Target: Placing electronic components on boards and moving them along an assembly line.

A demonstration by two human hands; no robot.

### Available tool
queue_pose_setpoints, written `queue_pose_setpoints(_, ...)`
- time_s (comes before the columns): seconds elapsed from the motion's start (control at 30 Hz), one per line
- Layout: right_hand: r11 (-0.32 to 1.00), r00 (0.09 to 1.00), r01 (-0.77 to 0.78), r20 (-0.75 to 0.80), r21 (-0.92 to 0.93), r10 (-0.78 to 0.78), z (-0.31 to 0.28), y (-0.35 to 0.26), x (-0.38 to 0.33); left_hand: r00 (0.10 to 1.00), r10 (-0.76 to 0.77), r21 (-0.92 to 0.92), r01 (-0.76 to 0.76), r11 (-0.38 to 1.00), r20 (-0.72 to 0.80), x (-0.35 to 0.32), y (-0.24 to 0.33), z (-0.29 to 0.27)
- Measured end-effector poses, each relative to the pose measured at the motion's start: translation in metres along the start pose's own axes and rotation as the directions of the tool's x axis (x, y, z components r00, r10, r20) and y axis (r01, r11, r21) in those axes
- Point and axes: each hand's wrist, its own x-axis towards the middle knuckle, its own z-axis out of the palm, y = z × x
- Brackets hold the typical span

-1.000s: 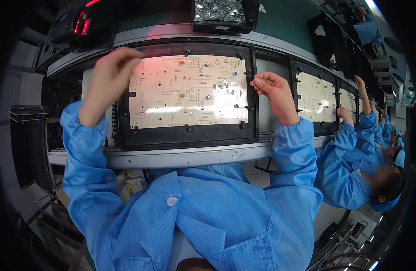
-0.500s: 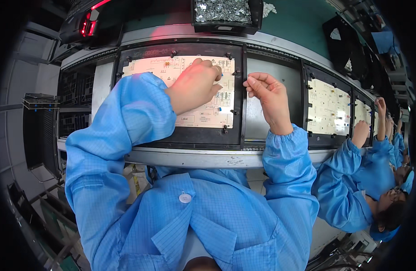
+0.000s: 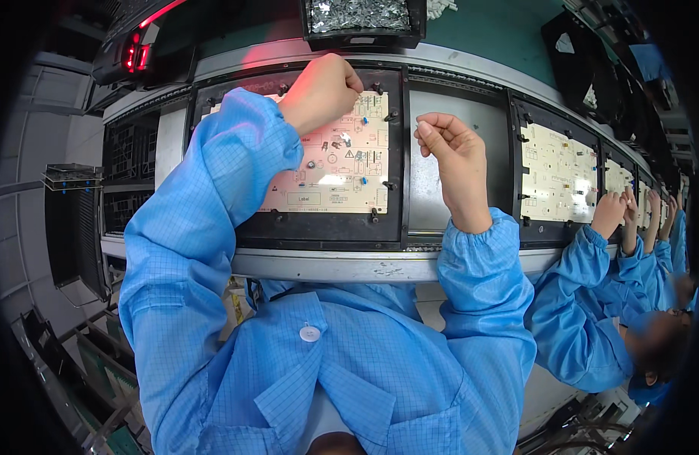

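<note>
My left hand (image 3: 323, 92) is over the far edge of a cream circuit board (image 3: 342, 199), back of the hand up and fingers curled down. Its fingertips are mostly hidden, so whatever they may hold does not show. The board lies in a black carrier frame (image 3: 319, 231) with dark clips round its rim; a few small metal pieces (image 3: 334, 145) and blue components (image 3: 364, 181) stand on it. My right hand (image 3: 457, 163) is raised right of this frame, above a grey gap in the line. Its thumb and forefinger are pinched together, and anything between them is too small to make out.
A black bin (image 3: 362, 38) of shiny metal parts stands beyond the carrier. Further boards in carriers (image 3: 558, 178) sit along the line to the right, where co-workers' hands (image 3: 609, 214) work. A red-lit display (image 3: 137, 57) is at the far left. A metal rail (image 3: 387, 265) runs along the near edge.
My left hand has moved away from me, from the board's middle to its far edge, uncovering small metal pieces. My right hand stays pinched in nearly the same place. The view has shifted slightly.
</note>
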Motion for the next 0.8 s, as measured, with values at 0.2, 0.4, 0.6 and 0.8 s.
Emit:
queue_pose_setpoints(0.2, 1.000, 1.000, 0.017, -0.021, 0.020, -0.016, 0.001, -0.004, -0.004, 0.996, -0.046, 0.025, 0.045, 0.999, 0.079, 0.005, 0.007, 0.000)
queue_pose_setpoints(0.4, 0.999, 0.999, 0.022, -0.028, 0.029, -0.021, 0.003, -0.006, -0.004, 0.995, -0.085, 0.028, 0.083, 0.996, 0.059, 0.010, 0.005, 0.000)
queue_pose_setpoints(0.6, 0.999, 0.998, 0.027, -0.056, 0.021, -0.026, 0.005, -0.005, -0.005, 0.989, -0.112, 0.038, 0.109, 0.993, 0.100, 0.012, 0.009, -0.001)
queue_pose_setpoints(0.8, 1.000, 0.998, 0.026, -0.053, 0.017, -0.025, 0.004, -0.003, -0.006, 0.988, -0.111, 0.038, 0.107, 0.994, 0.104, 0.015, 0.011, 0.002)
